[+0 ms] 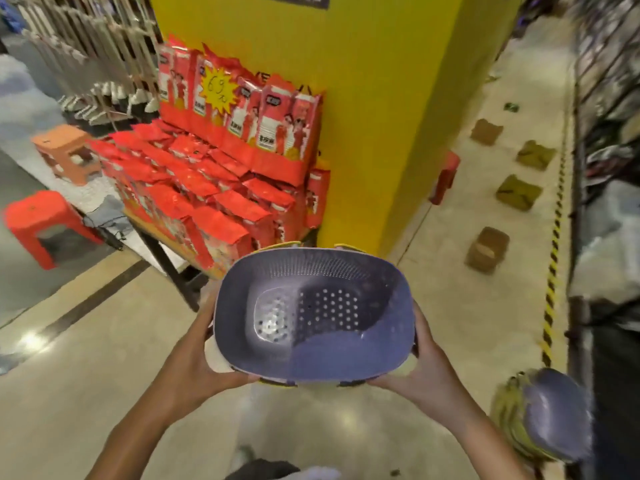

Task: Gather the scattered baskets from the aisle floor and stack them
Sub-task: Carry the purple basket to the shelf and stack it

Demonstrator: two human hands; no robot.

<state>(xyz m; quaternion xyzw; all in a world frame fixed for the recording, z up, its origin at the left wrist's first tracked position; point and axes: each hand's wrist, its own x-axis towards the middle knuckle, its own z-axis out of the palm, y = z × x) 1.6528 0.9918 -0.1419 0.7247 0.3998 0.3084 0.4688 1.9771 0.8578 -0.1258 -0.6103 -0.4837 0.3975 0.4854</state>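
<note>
Head view: a purple perforated basket [313,317] was held above the aisle floor [104,393], open side up, between both hands. The left hand [204,355] gripped its left wall, fingers curled under the near rim. The right hand [420,368] gripped the right wall, fingers wrapped beneath the rim. Yellow edges showed just under the held basket, suggesting others nested below it. To the right of the right grip and lower, a stack of baskets [543,417], yellow with purple on top, lay on the floor, blurred. Beyond the grips stood a yellow pillar [381,98] and red packets [214,174] on a bench.
</note>
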